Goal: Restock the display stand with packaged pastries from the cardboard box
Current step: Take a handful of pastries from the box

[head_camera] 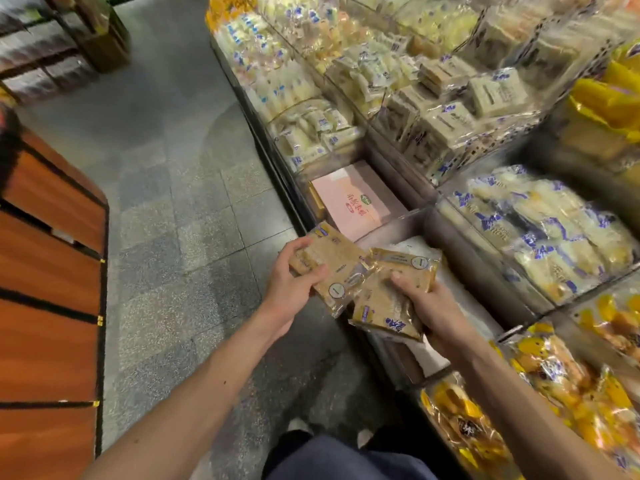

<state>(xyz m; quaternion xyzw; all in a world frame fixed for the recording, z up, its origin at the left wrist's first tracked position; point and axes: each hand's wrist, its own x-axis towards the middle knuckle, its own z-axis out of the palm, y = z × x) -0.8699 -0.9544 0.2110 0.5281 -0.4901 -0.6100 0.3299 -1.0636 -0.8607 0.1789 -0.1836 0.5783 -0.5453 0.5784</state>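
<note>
My left hand (294, 282) grips a brown packaged pastry (337, 261) in clear wrap, thumb on top and fingers curled round its left end. My right hand (429, 310) holds a second, similar pastry pack (384, 303), which overlaps the first. Both packs hover at the front edge of the display stand (408, 230), above a nearly bare compartment with a white floor (460, 289). A pink box (356, 202) lies in the compartment just behind. No cardboard box is in view.
The stand's clear bins hold white pastry packs (540, 223), beige sandwich packs (450, 109) and yellow-wrapped pastries (561, 382). An orange wooden cabinet (48, 271) stands on the left. Grey tiled floor (180, 202) runs between them.
</note>
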